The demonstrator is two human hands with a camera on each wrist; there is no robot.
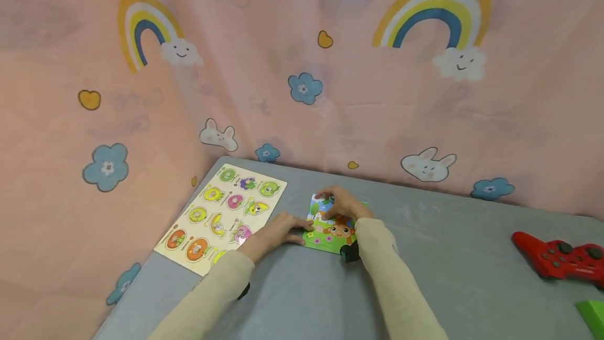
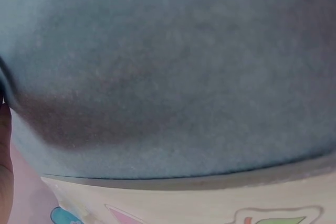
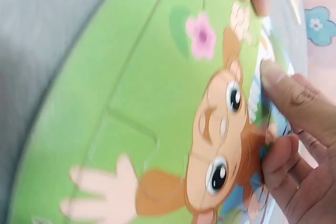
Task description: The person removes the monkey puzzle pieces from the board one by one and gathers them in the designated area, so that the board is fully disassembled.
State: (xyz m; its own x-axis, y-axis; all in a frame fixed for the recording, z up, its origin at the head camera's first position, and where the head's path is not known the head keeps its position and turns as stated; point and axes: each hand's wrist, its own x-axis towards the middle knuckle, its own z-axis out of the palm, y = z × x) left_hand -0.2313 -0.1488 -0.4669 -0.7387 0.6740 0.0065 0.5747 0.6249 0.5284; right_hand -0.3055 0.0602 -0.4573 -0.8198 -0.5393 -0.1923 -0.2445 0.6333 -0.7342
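Note:
A jigsaw puzzle (image 1: pixel 325 240) with a cartoon monkey on a green meadow lies flat on the table. My left hand (image 1: pixel 278 232) touches its left edge, fingers and thumb extended and apart; in the left wrist view only a sliver shows at the left border. Over the puzzle's upper part arches my right hand (image 1: pixel 343 203). Seen in the right wrist view, the right thumb (image 3: pixel 289 90) rests on the picture above the monkey's head, with bent fingers (image 3: pixel 283 163) beside it. Whether they pinch a piece cannot be made out. Seams between pieces show around the monkey.
A cream fruit puzzle board (image 1: pixel 189 243) lies left of the monkey puzzle, partly behind the left sleeve. On the right sit a red game controller (image 1: pixel 561 258) and a green object (image 1: pixel 592 316), cut off by the frame. A pink printed curtain (image 1: pixel 264 67) hangs behind the grey table (image 1: pixel 434 256).

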